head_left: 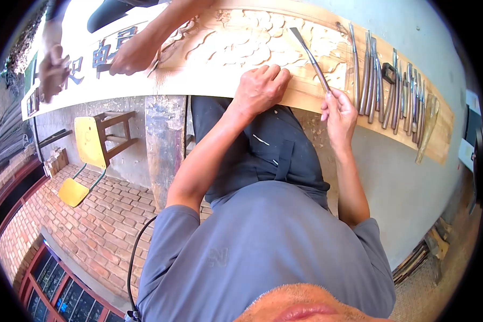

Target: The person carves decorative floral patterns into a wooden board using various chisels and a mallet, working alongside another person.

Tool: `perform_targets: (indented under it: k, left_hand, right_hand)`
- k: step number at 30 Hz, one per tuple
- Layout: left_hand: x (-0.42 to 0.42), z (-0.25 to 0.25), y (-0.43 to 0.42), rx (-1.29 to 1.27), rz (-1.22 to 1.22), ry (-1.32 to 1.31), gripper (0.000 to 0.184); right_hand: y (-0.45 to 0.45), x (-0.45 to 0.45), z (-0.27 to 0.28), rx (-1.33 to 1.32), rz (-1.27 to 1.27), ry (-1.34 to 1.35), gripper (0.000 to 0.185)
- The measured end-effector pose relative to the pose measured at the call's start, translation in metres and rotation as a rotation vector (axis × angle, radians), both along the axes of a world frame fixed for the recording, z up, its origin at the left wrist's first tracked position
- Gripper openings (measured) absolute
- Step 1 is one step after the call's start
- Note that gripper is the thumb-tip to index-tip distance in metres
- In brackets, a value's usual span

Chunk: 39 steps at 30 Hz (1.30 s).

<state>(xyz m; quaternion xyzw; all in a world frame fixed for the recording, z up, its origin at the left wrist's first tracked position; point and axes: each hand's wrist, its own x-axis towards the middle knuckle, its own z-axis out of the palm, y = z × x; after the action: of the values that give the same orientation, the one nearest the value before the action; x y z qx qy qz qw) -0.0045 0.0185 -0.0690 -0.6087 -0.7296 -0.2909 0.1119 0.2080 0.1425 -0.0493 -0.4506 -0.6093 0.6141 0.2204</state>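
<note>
My left hand (263,88) is curled closed on the near edge of the carved wooden board (300,96); what is inside its fingers, if anything, is hidden. Between thumb and fingers, my right hand (341,115) holds the handle end of a flat-bladed chisel (312,58). The chisel slants up and left over the board, its blade above the relief carving (247,40). To the right of my right hand, several carving tools (378,80) lie side by side on the board, with a dark ring-shaped object (388,73) among them.
At the upper left, a co-worker's closed hand (131,53) rests by dark carved characters (101,53); the other hand (53,72) is blurred. A yellow chair (90,142) stands on the brick floor (102,225) at left. A weathered post (163,145) is below the board.
</note>
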Motion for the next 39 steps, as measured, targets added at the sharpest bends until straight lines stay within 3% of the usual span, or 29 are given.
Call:
perform_targets:
  k: [7,10,11,14,18,29,32,35,39]
  left_hand:
    - [0.002,-0.006,0.002,-0.009,0.077,-0.036,0.014]
    - [0.006,-0.002,-0.001,-0.025,0.104,-0.12,0.016]
    - [0.005,-0.001,-0.001,-0.021,0.101,-0.117,0.017]
    - [0.004,-0.001,0.001,-0.006,0.114,-0.122,0.019]
    - [0.005,-0.003,-0.001,-0.005,0.141,-0.139,0.02]
    - [0.006,0.006,0.0,-0.012,0.166,-0.135,0.02]
    - [0.006,0.005,-0.001,-0.004,0.169,-0.173,0.015]
    - [0.008,0.007,0.0,-0.021,0.186,-0.195,0.011]
    - [0.007,0.006,0.0,-0.016,0.178,-0.192,0.013]
  right_hand:
    - [-0.005,-0.01,-0.004,0.174,-0.01,-0.029,0.026]
    - [0.002,-0.009,-0.022,0.395,-0.016,-0.154,0.029]
    - [0.008,-0.01,-0.033,0.629,-0.052,-0.334,0.029]
    - [0.007,-0.021,-0.003,0.91,-0.051,-0.553,0.031]
    - [0.001,-0.023,0.019,0.946,0.171,-0.794,0.029]
    - [0.012,-0.013,0.005,1.091,0.21,-0.609,0.016]
    - [0.015,-0.008,0.006,0.96,0.225,-0.578,0.013]
    - [0.021,0.011,0.021,1.233,0.108,-0.429,0.017]
    - [0.054,0.07,0.033,1.289,0.038,-0.414,0.019]
